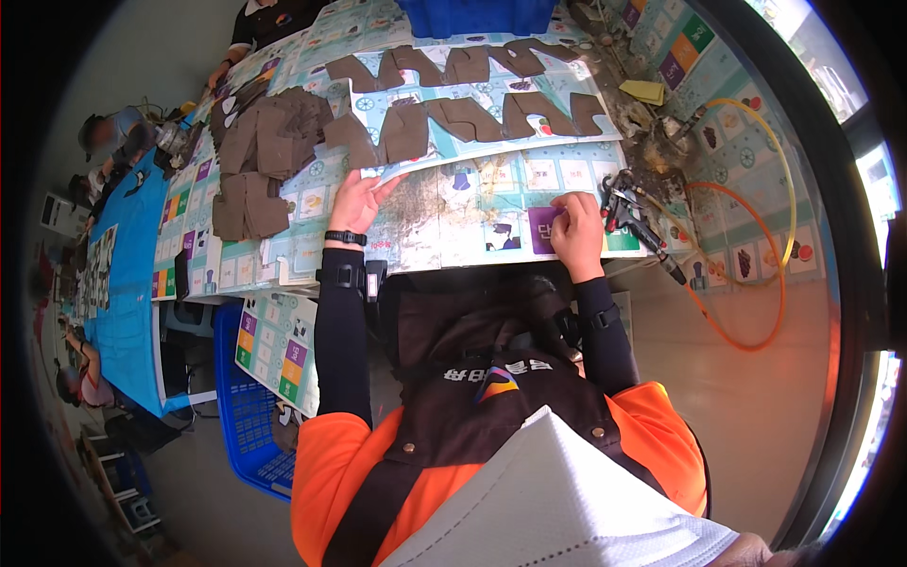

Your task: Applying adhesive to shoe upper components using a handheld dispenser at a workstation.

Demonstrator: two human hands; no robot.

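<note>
A thin board (557,144) with a patterned top lies across the table, carrying two rows of dark brown cut pieces (472,66). At the board's near left corner, my left hand (355,202) grips the edge, its fingers partly hidden there. My right hand (578,231) is closed with curled fingers, low over the table's near side and apart from the board. Whatever its fingers may hold cannot be made out. Just right of it rests a spray gun (635,222) with a dark handle, joined to a hose.
Heaped brown pieces (269,142) lie left of the board. A blue crate (477,17) stands at the back. An orange hose (726,340) and a yellow hose (792,180) loop at right. Below left is a blue basket (248,406). Other people sit at far left; one person's hand (219,74) rests beyond the heap.
</note>
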